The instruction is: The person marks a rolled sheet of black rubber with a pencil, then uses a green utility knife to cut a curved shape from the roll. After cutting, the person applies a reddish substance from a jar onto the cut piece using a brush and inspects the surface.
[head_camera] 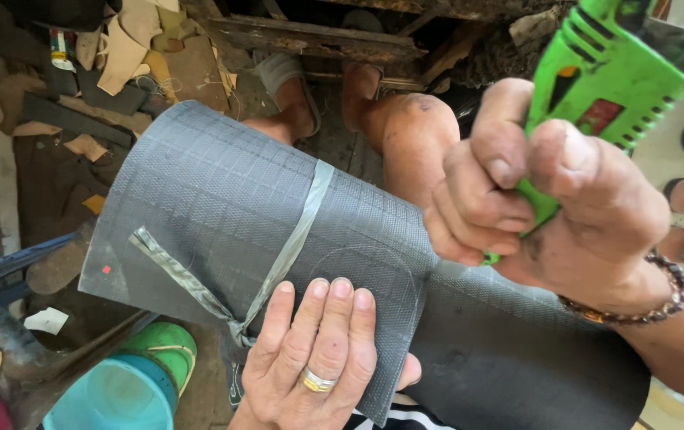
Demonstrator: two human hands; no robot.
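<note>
Head view, looking down over the lap.

Grey textured rubber sheet (222, 207) draped across the knees, filling centre frame, long axis running lower right to upper left. Faint oval outline traced on it just above the left fingertips. Strip of grey tape (294, 239) crossing the sheet in a V, knotted near the lower edge.

Left hand (318, 358) at bottom centre, flat on the sheet, fingers together and extended, pinning the near edge; thumb tucked under the edge. Gold ring (318, 382) on one finger. Not gripping, just pressing.

Right hand (549, 199) at right of frame, closed tight around the handle of a bright green utility cutter (613, 72), tool body pointing to upper right. Blade end hidden behind the fingers, cannot tell whether it touches the sheet. Beaded bracelet (637, 306) on that wrist.

Hands apart: left lower centre, right above and to the right. Traced oval between them, nearer the left hand, down-left of the cutter.

Background: leather scraps (127, 48) upper left, teal bucket (111, 394) inside a green one lower left, sandalled foot (286, 80) top centre.
</note>
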